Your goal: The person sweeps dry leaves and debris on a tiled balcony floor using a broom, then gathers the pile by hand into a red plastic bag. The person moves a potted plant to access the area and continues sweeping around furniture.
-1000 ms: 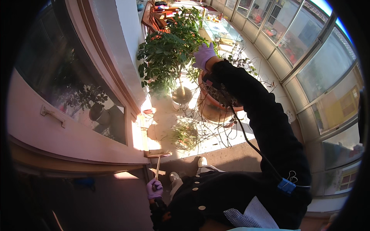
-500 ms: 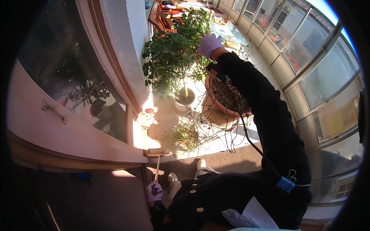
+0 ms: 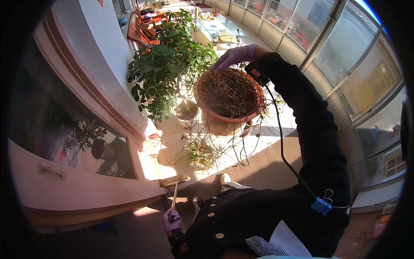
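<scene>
My left hand (image 3: 172, 220), in a purple glove, is closed round the pale handle of a slim long-handled tool (image 3: 174, 196). The tool's far end lies by the door sill and its exact shape is hard to make out. Over the far rim of a large terracotta pot (image 3: 215, 116) reaches my right hand (image 3: 235, 57), also gloved, with fingers stretched out and pointing down to the left near the leaves. Dry, tangled stems (image 3: 230, 93) cover the soil and hang over the pot's front.
A leafy green plant (image 3: 168, 60) grows from a white pot (image 3: 186, 113) left of the big pot. A low spiky plant (image 3: 199, 156) sits nearer me. The pink door (image 3: 82, 181) stands at left, windows (image 3: 340, 47) line the right, and a glass table (image 3: 220, 28) is farther off.
My view has shifted, and the big pot shows more fully. My right hand has come from beside the leafy plant to above the pot's far rim. My left hand keeps the tool.
</scene>
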